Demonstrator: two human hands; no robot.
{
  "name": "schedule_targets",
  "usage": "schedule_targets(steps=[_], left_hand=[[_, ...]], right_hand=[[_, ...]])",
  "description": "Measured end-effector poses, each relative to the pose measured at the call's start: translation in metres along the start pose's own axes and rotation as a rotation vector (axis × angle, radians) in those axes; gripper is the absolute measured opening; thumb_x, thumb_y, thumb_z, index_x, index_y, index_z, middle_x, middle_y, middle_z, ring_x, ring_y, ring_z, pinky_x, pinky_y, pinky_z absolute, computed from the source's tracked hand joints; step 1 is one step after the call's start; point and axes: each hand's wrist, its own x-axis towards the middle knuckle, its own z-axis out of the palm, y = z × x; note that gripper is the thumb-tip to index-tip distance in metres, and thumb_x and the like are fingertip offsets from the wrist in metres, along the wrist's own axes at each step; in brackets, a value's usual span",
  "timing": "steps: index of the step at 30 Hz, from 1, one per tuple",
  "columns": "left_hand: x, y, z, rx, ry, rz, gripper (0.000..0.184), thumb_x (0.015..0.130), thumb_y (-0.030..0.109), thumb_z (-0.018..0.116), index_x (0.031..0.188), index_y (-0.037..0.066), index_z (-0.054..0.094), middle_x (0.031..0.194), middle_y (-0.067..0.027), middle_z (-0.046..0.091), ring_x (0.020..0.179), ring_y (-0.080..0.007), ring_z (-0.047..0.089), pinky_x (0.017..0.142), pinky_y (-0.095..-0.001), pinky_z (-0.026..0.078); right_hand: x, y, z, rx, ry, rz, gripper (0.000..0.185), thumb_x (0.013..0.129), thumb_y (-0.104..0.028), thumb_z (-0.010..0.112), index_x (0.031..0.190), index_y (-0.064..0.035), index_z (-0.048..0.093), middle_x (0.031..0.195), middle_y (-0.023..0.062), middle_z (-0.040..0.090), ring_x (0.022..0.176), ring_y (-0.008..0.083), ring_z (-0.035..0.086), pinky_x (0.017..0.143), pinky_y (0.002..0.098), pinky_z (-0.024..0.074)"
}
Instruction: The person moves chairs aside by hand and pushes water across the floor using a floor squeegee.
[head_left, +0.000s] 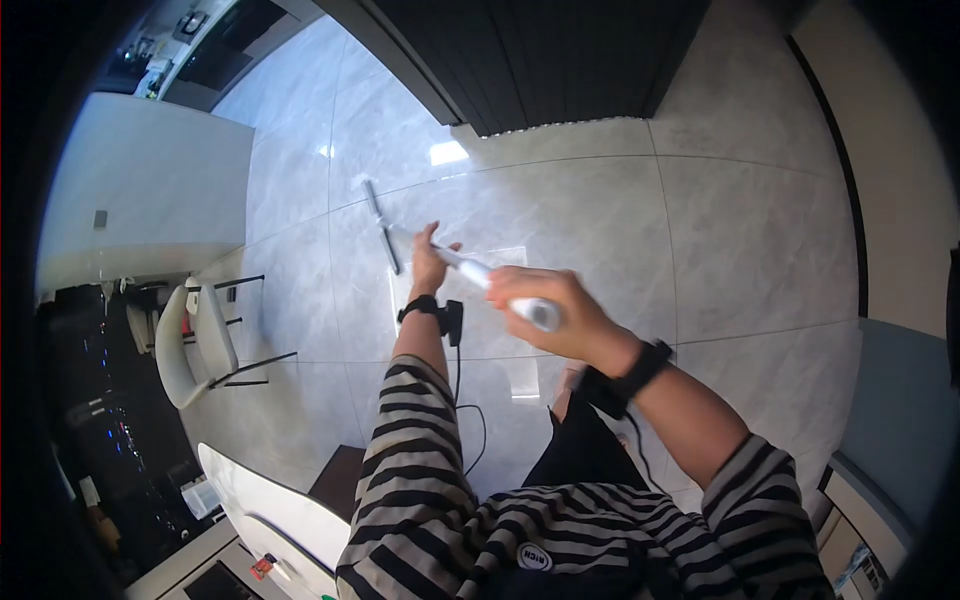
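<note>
A mop with a white handle (pixel 473 270) slants across the view, its flat grey head (pixel 382 228) on the light tiled floor (pixel 590 230). Near the top end of the handle, my right hand (pixel 555 308) is wrapped round it. Farther down, my left hand (pixel 430 262) is at the handle, with its thumb and some fingers showing apart from it; part of its hold is hidden. Both wrists wear black bands with small devices and cables.
A white chair (pixel 212 335) with dark legs stands at the left, below a white cabinet (pixel 165 175). Dark panelled furniture (pixel 560 60) stands ahead. A white round-edged table (pixel 275 510) is at the lower left, and a wall (pixel 900 140) runs along the right.
</note>
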Motion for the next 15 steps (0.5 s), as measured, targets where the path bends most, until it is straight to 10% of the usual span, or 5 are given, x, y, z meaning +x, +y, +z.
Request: schedule_targets(steps=[3,8,15], left_hand=[[0.003,0.045,0.04,0.197,-0.154,0.233,0.068,0.066,0.014,0.077,0.125,0.005,0.044,0.122,-0.0201,0.049,0.114,-0.0331,0.047,0.094,-0.0386,0.04],[-0.047,0.176,0.149,-0.074,-0.294,0.611,0.018,0.066,0.013,0.07,0.063,0.005,0.054,0.067,-0.0134,0.055,0.072,-0.0334,0.053,0.068,-0.0394,0.04],[-0.195,0.335,0.212,-0.025,-0.65,0.622,0.025,0.074,0.03,0.064,0.07,0.01,0.051,0.078,-0.0067,0.054,0.087,-0.0277,0.052,0.089,-0.0498,0.033]], right_hand=[[-0.037,-0.049,-0.054,-0.117,0.018,0.074,0.02,0.07,0.002,0.063,0.09,0.0005,0.06,0.095,0.0133,0.065,0.094,0.0261,0.063,0.083,0.0329,0.0493],[-0.121,-0.173,-0.133,-0.419,0.145,0.366,0.016,0.07,0.005,0.061,0.086,0.0005,0.061,0.092,0.018,0.064,0.091,0.03,0.064,0.082,0.0366,0.0497],[-0.26,-0.304,-0.169,-0.566,0.597,0.494,0.014,0.075,-0.01,0.062,0.082,-0.0012,0.054,0.082,0.0153,0.058,0.084,0.0303,0.06,0.084,0.0479,0.0453]])
